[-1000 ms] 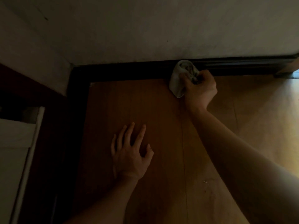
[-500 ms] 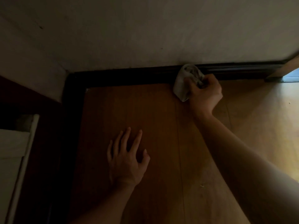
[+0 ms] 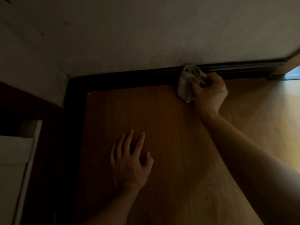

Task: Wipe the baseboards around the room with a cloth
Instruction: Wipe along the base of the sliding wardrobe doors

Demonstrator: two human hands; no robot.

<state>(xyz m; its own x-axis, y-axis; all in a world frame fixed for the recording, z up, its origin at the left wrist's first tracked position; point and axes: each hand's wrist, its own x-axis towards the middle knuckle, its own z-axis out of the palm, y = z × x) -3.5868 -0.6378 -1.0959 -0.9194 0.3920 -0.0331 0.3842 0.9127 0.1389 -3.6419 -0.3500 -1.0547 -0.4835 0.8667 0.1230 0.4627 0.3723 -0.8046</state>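
Your cloth (image 3: 188, 83) is bunched against the dark baseboard (image 3: 129, 78), whose long axis runs 9 to 3 o'clock along the foot of the wall (image 3: 146, 38). Your right hand (image 3: 209, 93) sits at the cloth's 4 o'clock, fingers curled tight round the wad. Any stroke should follow that line (the corner lies toward 9). Your left hand (image 3: 129, 166) lies flat on the floor (image 3: 162, 119) at 7 o'clock, fingers spread, holding nothing.

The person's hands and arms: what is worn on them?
Nothing that shows. The left hand and the right hand have no gloves, and no ring, watch or bracelet is visible. The left forearm and the right forearm are uncovered to the frame edge, no sleeve in view. Dim light may hide small details.
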